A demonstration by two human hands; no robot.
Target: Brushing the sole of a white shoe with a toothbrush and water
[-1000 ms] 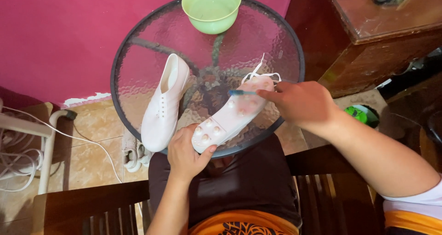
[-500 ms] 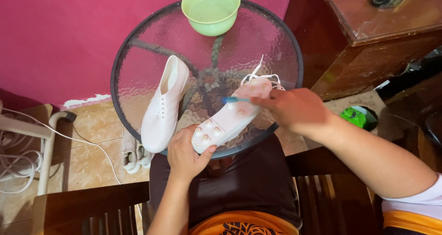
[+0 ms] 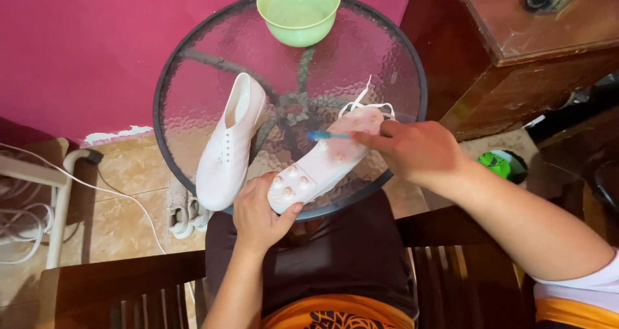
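Two white shoes sit over the round, black-rimmed textured glass table (image 3: 187,90) in the head view. One, a white studded shoe turned sole-up (image 3: 329,158), lies diagonally across the near right part of the table, its heel end overhanging the near rim and its loose white lace (image 3: 361,102) trailing at the far end. The left hand (image 3: 258,213) grips that near end, fingers (image 3: 284,208) wrapped around the edge of the sole. The right hand (image 3: 416,150) comes in from the right, its fingers closed narrowly on a small blue-headed toothbrush (image 3: 322,135) whose bristle end touches the middle of the sole. The other white slip-on-shaped shoe (image 3: 231,142) rests upright on the left part of the table, apart from both hands. A light green plastic bowl (image 3: 298,10) stands at the far edge of the table. Beyond is a magenta wall (image 3: 84,45); to the far right stands a dark wooden cabinet (image 3: 535,52). Near the bottom, a dark wooden chair (image 3: 109,290) frames the person's lap, and a tiled floor (image 3: 122,181) shows on the left with white cables (image 3: 26,226).
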